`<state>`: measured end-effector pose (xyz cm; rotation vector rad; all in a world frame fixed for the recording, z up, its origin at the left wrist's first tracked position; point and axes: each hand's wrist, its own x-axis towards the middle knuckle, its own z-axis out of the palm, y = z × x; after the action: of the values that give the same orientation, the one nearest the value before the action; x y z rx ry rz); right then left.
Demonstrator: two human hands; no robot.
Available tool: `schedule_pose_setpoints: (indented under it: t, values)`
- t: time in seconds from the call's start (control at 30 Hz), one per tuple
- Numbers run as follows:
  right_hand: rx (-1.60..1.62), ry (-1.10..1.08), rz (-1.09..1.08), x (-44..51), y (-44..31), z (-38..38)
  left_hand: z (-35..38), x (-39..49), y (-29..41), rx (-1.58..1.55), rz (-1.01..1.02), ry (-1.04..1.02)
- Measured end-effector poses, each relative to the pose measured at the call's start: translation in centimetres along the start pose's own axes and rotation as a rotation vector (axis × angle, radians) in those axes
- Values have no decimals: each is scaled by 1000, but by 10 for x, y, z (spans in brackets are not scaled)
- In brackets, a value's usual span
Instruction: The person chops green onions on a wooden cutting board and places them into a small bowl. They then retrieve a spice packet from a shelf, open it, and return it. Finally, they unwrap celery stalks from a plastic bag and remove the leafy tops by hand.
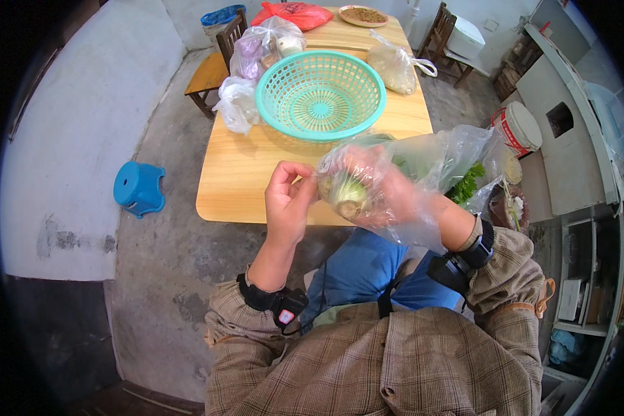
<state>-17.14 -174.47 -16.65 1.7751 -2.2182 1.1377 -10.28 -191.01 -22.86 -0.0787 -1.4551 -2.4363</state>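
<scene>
A clear plastic bag [426,156] is held over the near edge of the wooden table. Inside it is a pale green vegetable [352,196] whose round, brownish cut end faces me. My left hand [291,197] pinches the bag's left edge between thumb and fingers. Seen blurred through the film, my right hand [382,182] is wrapped by the bag and closed around the vegetable; its fingertips are partly hidden. Green leaves [466,184] show by my right forearm. Beyond both hands, a turquoise plastic colander [320,99] stands on the table.
The wooden table [234,182] also bears tied plastic bags [262,47], a knotted bag [393,67], a red bag [294,16] and a plate of brown food [364,15]. A blue stool [138,188] stands left; a white bucket [517,130] is to the right.
</scene>
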Motion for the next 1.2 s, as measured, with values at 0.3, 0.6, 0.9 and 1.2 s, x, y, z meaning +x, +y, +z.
schedule_pose_setpoints:
  t: [0.3,0.6,0.9,1.2]
  values:
    - [114,-100,29,7,-3,-14,14,-6,4,-225,-38,-23]
    - [62,-209,97,10,-15,-20,5,-2,-6,-128,-34,-34]
    - [-21,-416,196,11,-17,-21,-1,-6,7,4,-34,81]
    - [-246,-346,192,1,-21,-13,-24,-5,23,956,365,53]
